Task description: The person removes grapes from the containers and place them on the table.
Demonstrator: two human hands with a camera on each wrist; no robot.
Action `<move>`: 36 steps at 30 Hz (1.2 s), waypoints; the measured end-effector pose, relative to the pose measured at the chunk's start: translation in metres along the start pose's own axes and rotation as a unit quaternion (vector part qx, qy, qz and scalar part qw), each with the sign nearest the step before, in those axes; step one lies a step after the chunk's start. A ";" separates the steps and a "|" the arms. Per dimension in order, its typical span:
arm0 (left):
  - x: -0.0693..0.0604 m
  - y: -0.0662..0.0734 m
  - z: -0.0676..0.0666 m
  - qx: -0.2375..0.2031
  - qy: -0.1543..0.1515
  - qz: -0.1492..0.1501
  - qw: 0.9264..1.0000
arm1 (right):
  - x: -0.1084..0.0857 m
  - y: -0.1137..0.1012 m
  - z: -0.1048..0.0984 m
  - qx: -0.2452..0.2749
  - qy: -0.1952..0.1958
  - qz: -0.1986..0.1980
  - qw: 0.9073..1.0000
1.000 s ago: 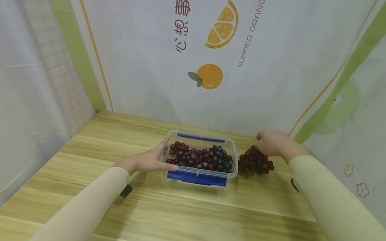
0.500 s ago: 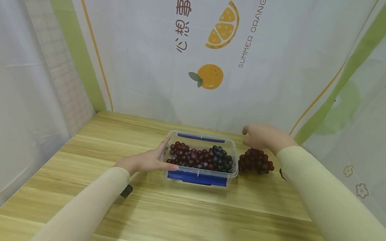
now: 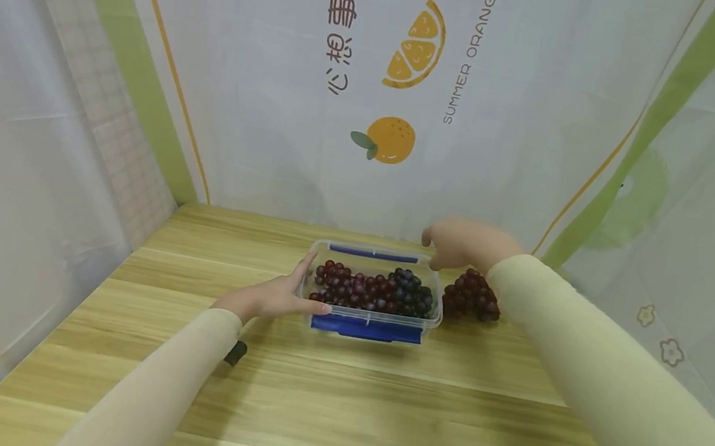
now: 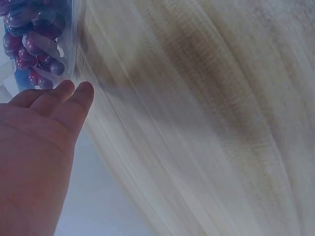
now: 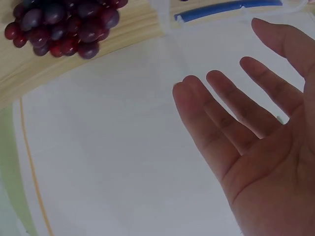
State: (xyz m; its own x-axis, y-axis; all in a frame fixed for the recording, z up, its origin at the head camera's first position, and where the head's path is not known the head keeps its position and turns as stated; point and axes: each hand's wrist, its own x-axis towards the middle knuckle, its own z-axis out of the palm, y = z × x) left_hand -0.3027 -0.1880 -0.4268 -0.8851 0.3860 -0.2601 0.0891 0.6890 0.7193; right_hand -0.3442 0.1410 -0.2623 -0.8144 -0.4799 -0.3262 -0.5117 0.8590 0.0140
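A clear plastic food container [image 3: 368, 316] with blue clips stands on the wooden table. Inside lie red grapes [image 3: 354, 289] on the left and a darker bunch [image 3: 412, 293] on the right. My left hand [image 3: 273, 297] touches the container's left end, its fingers straight and the thumb along the front rim. In the left wrist view, the left fingers [image 4: 74, 105] lie extended beside the clear wall. Above the container's back right corner hovers my right hand [image 3: 468, 244], holding nothing, with relaxed fingers [image 5: 202, 118]. A loose red bunch of grapes [image 3: 473, 296] lies right of the container.
The wooden table [image 3: 330, 404] runs to a white cloth backdrop [image 3: 261, 124] printed with oranges. Patterned cloth hangs at both sides. A small black object [image 3: 236, 352] shows at the left wrist.
My right hand has moved left, from above the loose grape bunch to the container's back right corner. The left hand, the container and the grapes have stayed in place.
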 end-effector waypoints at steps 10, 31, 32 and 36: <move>0.001 -0.001 -0.001 0.002 -0.001 -0.004 1.000 | 0.010 -0.016 0.006 -0.001 -0.022 -0.003 1.000; 0.002 -0.001 0.000 -0.005 0.000 -0.001 1.000 | 0.037 -0.025 0.049 0.018 -0.077 -0.022 0.997; 0.002 -0.001 0.001 -0.005 -0.001 -0.002 1.000 | 0.038 -0.025 0.051 0.020 -0.078 -0.020 0.997; 0.003 -0.002 0.001 -0.006 0.000 -0.001 1.000 | 0.041 -0.025 0.057 0.020 -0.088 -0.009 0.996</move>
State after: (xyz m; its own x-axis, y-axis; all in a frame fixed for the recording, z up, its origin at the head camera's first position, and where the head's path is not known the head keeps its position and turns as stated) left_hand -0.3049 -0.1877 -0.4297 -0.8849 0.3855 -0.2615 0.0823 0.6818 0.7269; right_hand -0.3491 0.1102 -0.3297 -0.7431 -0.4593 -0.4866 -0.5109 0.8591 -0.0305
